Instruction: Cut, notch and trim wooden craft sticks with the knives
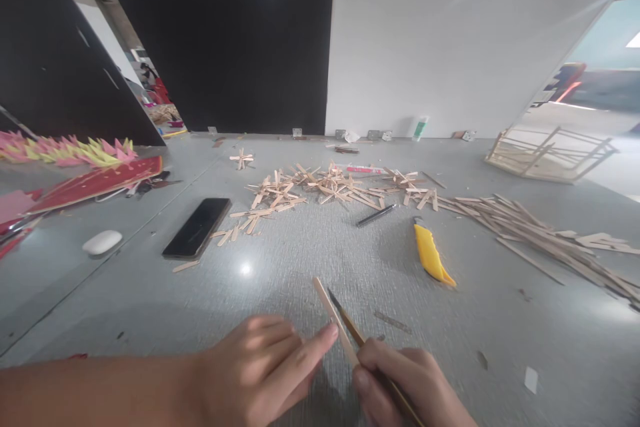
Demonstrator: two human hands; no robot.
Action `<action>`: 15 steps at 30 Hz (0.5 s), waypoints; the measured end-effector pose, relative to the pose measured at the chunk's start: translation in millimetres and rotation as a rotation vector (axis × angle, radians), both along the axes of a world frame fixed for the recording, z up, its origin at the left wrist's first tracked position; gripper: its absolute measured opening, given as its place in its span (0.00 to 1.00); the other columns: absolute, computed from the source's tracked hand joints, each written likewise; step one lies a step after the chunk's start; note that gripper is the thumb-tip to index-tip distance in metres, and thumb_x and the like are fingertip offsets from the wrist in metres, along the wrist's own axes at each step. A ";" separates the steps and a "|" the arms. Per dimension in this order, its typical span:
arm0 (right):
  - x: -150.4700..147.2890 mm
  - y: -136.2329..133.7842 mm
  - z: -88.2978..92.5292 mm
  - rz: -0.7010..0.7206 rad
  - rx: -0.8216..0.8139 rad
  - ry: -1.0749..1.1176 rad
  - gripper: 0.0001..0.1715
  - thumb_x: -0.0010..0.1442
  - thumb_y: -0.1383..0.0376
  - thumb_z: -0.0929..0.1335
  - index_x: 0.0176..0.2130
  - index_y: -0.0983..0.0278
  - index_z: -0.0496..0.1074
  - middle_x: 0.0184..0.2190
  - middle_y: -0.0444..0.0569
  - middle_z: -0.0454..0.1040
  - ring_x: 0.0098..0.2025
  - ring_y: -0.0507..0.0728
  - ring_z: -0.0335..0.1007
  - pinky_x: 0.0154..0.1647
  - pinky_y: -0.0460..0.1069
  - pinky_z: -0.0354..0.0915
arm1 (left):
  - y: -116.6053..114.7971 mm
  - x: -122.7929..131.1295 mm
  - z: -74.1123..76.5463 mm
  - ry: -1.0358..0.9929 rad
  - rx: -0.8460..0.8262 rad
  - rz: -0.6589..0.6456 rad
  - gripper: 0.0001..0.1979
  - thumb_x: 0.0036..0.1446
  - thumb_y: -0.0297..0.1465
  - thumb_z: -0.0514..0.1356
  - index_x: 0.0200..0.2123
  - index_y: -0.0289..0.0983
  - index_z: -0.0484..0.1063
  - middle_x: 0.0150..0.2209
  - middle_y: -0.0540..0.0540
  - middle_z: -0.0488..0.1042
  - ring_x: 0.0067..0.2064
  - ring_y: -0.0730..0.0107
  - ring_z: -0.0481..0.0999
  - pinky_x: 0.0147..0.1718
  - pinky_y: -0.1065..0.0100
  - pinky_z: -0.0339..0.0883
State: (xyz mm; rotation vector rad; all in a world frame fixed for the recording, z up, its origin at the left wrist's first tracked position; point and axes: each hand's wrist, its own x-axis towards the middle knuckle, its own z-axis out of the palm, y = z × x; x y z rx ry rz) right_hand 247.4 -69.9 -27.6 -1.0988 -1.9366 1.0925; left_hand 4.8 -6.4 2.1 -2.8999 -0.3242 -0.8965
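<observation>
My left hand (265, 367) rests low in the view with its forefinger stretched out, pressing a thin wooden stick (333, 314) down on the grey floor (300, 260). My right hand (410, 387) is closed round a pencil (350, 324) whose dark tip lies against the stick. A yellow utility knife (433, 255) lies just beyond my right hand. A black pen (376, 215) lies farther off, near a scatter of short wooden sticks (320, 187).
A black phone (197, 227) and a white oval object (102, 242) lie to the left. Long wooden strips (540, 227) pile up at the right, with a wooden frame (547, 154) behind. Red and coloured paper pieces (85, 174) sit far left.
</observation>
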 end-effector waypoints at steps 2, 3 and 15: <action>2.3 1.7 0.1 0.047 -0.005 -0.008 0.14 0.74 0.66 0.57 0.33 0.59 0.57 0.22 0.40 0.64 0.21 0.49 0.55 0.23 0.46 0.54 | 0.0 -0.2 1.4 0.016 -0.006 -0.025 0.18 0.67 0.16 0.51 0.58 0.18 0.66 0.27 0.47 0.79 0.25 0.66 0.78 0.26 0.63 0.77; 3.1 2.1 0.1 0.053 -0.008 -0.014 0.14 0.74 0.66 0.57 0.33 0.59 0.56 0.22 0.40 0.64 0.21 0.49 0.55 0.23 0.46 0.54 | 0.3 -0.1 2.3 0.017 -0.006 -0.036 0.18 0.67 0.15 0.51 0.58 0.18 0.66 0.27 0.47 0.79 0.25 0.66 0.78 0.26 0.63 0.77; 2.1 2.5 0.3 0.061 -0.033 -0.019 0.14 0.73 0.65 0.57 0.33 0.59 0.57 0.22 0.40 0.63 0.22 0.49 0.54 0.24 0.46 0.54 | 1.2 -4.9 4.3 -0.103 0.043 0.026 0.10 0.68 0.20 0.59 0.51 0.29 0.73 0.27 0.51 0.80 0.23 0.72 0.78 0.27 0.69 0.76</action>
